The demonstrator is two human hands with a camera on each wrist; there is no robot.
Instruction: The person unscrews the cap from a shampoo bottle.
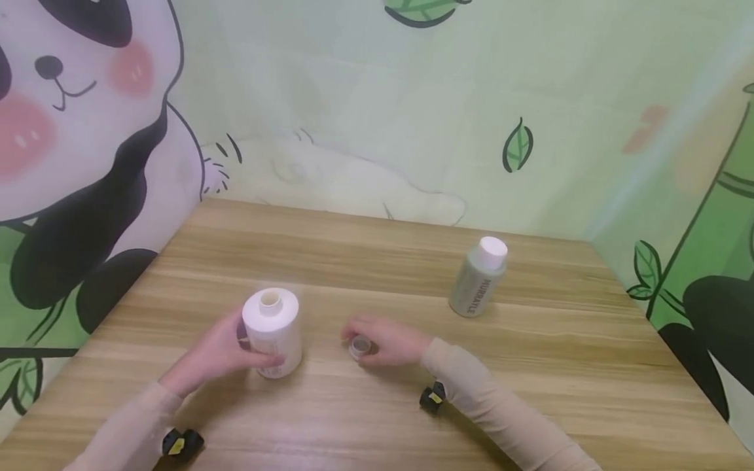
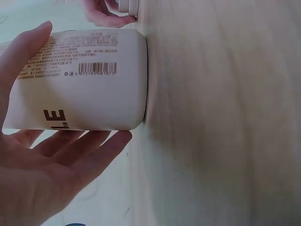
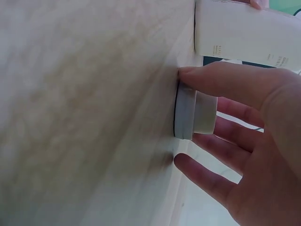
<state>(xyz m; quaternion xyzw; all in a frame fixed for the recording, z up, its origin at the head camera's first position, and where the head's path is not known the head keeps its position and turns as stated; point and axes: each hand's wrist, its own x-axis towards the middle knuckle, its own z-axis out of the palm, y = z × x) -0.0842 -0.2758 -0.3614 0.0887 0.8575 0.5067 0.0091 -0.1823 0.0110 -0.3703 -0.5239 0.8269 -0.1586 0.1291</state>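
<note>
A white bottle (image 1: 281, 343) with a bare, open neck stands upright on the table. My left hand (image 1: 215, 351) grips it from the side, thumb across the front and fingers round the back. In the left wrist view the bottle (image 2: 94, 89) shows brown print and a barcode, its base right at the tabletop. To the right of it, my right hand (image 1: 393, 340) holds a small pale cap (image 1: 360, 345) between thumb and fingers. The right wrist view shows this stepped, round cap (image 3: 195, 115) with its wide end down at the table and the little finger spread apart.
Behind and to the right stands a grey-green bottle (image 1: 476, 284) with a white cap and dark lettering. The wood-grain table (image 1: 353, 418) ends at the back against a green wall covering (image 1: 353, 98) with panda and leaf drawings.
</note>
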